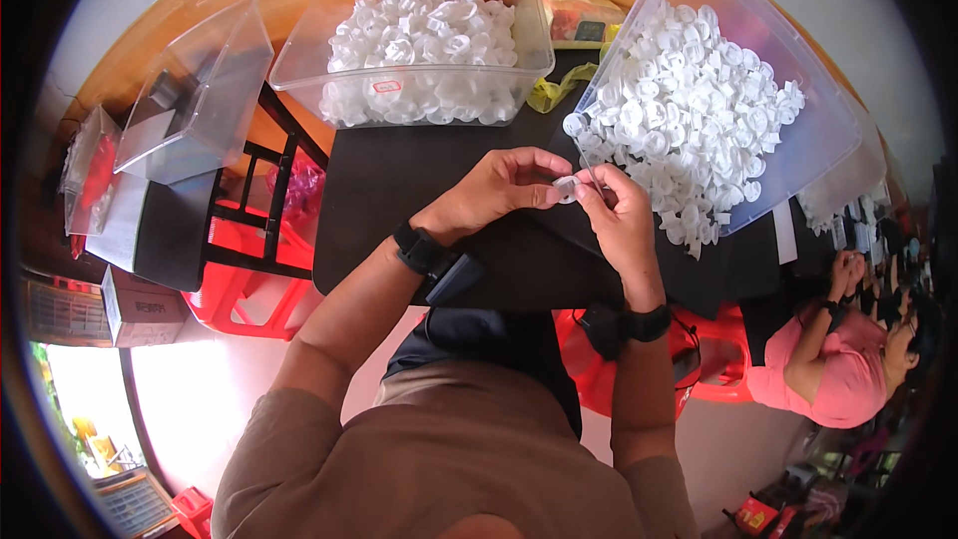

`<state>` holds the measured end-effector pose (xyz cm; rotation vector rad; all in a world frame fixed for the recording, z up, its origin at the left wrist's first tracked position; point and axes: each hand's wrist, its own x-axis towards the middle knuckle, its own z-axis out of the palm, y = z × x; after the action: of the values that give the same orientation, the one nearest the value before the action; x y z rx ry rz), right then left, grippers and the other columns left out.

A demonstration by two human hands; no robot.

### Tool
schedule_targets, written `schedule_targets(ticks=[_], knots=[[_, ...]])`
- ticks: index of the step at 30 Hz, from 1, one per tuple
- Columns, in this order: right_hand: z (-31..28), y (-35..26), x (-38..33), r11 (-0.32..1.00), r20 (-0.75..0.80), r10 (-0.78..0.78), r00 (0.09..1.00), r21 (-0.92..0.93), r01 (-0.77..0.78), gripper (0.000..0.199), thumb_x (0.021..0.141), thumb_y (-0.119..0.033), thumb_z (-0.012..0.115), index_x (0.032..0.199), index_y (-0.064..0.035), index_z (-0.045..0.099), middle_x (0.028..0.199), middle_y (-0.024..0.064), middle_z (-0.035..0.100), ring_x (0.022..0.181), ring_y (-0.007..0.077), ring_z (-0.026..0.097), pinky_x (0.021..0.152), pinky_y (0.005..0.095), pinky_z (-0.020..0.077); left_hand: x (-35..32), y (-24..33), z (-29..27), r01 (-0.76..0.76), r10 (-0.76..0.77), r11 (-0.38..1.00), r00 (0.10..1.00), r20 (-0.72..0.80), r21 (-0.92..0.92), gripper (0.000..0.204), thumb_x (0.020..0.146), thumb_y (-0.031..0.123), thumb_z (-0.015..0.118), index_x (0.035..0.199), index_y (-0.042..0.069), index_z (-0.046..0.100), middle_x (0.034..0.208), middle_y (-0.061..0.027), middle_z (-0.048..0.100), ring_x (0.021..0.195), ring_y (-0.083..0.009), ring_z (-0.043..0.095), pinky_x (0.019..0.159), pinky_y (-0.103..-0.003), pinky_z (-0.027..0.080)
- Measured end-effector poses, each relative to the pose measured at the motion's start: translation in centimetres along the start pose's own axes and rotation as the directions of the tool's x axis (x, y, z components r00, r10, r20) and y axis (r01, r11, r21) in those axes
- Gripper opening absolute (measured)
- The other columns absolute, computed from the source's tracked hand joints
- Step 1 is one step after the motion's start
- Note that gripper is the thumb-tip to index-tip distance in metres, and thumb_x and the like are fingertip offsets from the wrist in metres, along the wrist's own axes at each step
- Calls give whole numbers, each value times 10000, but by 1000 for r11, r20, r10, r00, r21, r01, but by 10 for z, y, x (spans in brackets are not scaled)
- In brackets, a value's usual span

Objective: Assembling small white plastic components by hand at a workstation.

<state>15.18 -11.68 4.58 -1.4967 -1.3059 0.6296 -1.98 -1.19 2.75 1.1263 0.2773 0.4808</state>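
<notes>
A small ring-like piece (567, 190) of whitish, translucent plastic is held over the near part of the dark, smooth table (399, 200). It is pinched between thumb and finger by the grip of the left hand (502, 185). By the right hand (621, 225), a slender metallic rod (589, 166) is clasped between the fingers, and the piece is met by its fingertips from the other side.

Beyond the left hand, a clear, rigid plastic bin (535, 35) with flared walls is heaped with white plastic parts (419, 40), rounded and curled in shape. To the right, a second tub (813, 130), of cloudier plastic, is set at a tilt, and matching parts (689, 100), disc-faced with angular stems, are spilled across its mouth toward the table. Between the two containers, a crumpled, glossy yellow bag (557, 92) is seen. Each wrist is circled by a black band (419, 248).
</notes>
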Motion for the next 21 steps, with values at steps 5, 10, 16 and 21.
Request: schedule_targets(ticks=[5, 10, 16, 21], knots=[[1, -16, 5, 999, -8, -2, 1000, 42, 2, 86, 893, -41, 640, 949, 24, 633, 774, 10, 644, 627, 67, 544, 589, 236, 453, 0, -4, -3, -13, 13, 1000, 1000, -1, 24, 319, 880, 32, 678, 1188, 19, 596, 1106, -55, 655, 1006, -129, 627, 914, -271, 501], [8, -14, 5, 981, -70, 73, 995, 184, -59, 115, 921, -111, 634, 941, 1, 648, 709, -26, 580, 534, 13, 420, 470, 191, 322, 4, -10, -2, -66, 57, 977, 997, -50, -202, 324, 871, 21, 685, 1182, 14, 597, 1089, -53, 655, 992, -122, 629, 903, -268, 511], [6, -13, 11, 992, -29, 51, 998, 120, -47, 111, 919, -111, 635, 923, -2, 654, 705, -27, 583, 527, 19, 413, 471, 194, 322, 4, -12, -5, -49, 39, 980, 998, -56, -193, 326, 870, 24, 688, 1183, 3, 598, 1106, -69, 657, 1009, -130, 632, 907, -271, 514], [7, -13, 13, 992, -5, 54, 999, 118, -54, 103, 914, -102, 640, 943, -4, 653, 717, -29, 587, 540, 16, 420, 477, 191, 327, 5, -15, -7, -64, 59, 989, 997, -43, -136, 307, 867, 16, 688, 1163, 0, 605, 1105, -78, 660, 1005, -141, 637, 917, -280, 518]])
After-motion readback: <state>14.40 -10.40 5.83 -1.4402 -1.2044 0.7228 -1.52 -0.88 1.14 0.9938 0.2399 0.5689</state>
